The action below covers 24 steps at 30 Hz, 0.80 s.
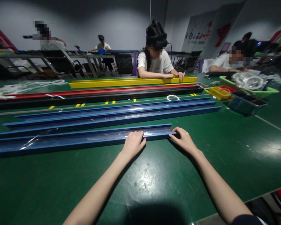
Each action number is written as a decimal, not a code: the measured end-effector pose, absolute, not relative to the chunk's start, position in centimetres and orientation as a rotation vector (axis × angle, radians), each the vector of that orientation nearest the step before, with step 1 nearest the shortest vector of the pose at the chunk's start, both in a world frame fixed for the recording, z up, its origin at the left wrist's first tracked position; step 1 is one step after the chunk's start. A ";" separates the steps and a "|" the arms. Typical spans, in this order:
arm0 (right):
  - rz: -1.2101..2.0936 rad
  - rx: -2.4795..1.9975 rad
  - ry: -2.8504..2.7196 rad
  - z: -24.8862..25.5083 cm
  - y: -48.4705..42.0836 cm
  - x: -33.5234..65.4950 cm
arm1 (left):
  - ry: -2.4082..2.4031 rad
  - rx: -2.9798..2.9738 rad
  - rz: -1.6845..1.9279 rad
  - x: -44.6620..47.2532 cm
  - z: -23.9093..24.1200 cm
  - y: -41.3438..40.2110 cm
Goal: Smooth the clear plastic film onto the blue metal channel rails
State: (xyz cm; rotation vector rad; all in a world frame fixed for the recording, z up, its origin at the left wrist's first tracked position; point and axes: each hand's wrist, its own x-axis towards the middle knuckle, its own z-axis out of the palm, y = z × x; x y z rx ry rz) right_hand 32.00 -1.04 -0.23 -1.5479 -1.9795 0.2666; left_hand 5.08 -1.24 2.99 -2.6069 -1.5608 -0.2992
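Observation:
A long blue plastic channel (pixel 84 140), open at the top, lies nearest to me, its right end by my hands. My left hand (pixel 134 143) grips its near wall, fingers curled over the edge into the trough and thumb outside. At the channel's right end, my right hand (pixel 184 140) has thumb and forefinger around the near corner. Clear film glints inside the trough. Just beyond lie more blue channels (pixel 159 113), side by side and apart from my hands.
Farther back lie a black and red channel (pixel 121 95) and a yellow channel (pixel 131 82), with a co-worker's hands (pixel 175 75) on the latter. A white ring (pixel 173 98) rests on the green table (pixel 154 187). At right stand a yellow tray (pixel 219 93), a dark bin (pixel 245 104) and a green basket (pixel 269 91).

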 end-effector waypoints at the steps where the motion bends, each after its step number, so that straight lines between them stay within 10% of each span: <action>1: 0.269 -1.551 -1.978 -0.2 -1.0 32.0 | -1.563 -2.606 -0.301 5.1 3.0 -1.2; 24: 0.172 -1.564 -2.080 -0.4 -1.3 31.8 | -1.661 -2.530 -0.381 5.8 2.7 -1.7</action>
